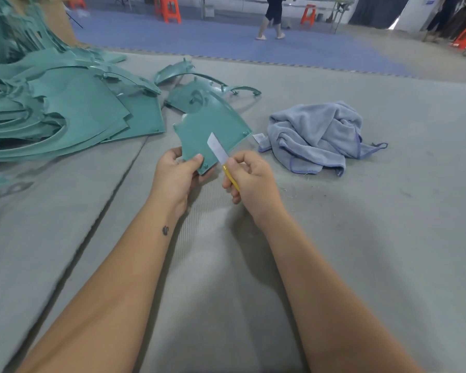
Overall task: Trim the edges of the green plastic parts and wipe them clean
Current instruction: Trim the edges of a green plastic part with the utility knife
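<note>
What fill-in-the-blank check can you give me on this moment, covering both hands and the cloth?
1. The left hand grips a ____ plastic part.
2. The right hand holds a knife with a ____ handle.
3. The blue cloth lies on the mat, touched by ____ hand.

Missing words: green; yellow; neither

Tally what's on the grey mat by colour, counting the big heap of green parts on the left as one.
Green: 4, the heap, two loose parts behind, and the held part.
Blue-grey: 1, the cloth.
Yellow-handled: 1, the knife.
Total: 6
</note>
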`<state>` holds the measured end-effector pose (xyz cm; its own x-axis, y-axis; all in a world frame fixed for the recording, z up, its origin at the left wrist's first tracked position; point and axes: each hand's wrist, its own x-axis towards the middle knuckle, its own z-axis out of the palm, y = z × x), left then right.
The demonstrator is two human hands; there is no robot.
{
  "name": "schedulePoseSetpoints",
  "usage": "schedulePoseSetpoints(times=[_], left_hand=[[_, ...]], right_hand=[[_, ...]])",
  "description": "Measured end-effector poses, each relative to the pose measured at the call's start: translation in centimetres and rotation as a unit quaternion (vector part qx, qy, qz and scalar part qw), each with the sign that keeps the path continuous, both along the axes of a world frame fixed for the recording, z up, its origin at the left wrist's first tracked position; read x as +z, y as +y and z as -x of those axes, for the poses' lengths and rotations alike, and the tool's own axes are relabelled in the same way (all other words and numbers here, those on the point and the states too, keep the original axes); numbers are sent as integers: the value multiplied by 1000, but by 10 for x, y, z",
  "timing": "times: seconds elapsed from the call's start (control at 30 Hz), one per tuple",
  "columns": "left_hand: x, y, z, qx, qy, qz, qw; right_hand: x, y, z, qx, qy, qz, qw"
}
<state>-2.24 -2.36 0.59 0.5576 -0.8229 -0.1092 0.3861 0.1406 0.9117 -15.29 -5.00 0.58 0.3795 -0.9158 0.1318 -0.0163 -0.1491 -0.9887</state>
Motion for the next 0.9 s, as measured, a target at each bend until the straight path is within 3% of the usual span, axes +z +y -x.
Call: schedulePoseSetpoints(times=[0.23, 0.37, 0.63, 0.9], left_hand=[[3, -7, 2, 1, 8, 5, 1000], [2, -13, 5, 31, 50, 16, 998], [1, -7, 6, 13, 21, 14, 1000], [2, -2, 10, 3, 23, 16, 1000]], right_hand=[[-1, -5, 1, 11, 87, 13, 996], [-1, -6, 4, 5, 87, 26, 996], [-2, -6, 4, -13, 140, 58, 988], [0, -6, 5, 4, 132, 42, 990]])
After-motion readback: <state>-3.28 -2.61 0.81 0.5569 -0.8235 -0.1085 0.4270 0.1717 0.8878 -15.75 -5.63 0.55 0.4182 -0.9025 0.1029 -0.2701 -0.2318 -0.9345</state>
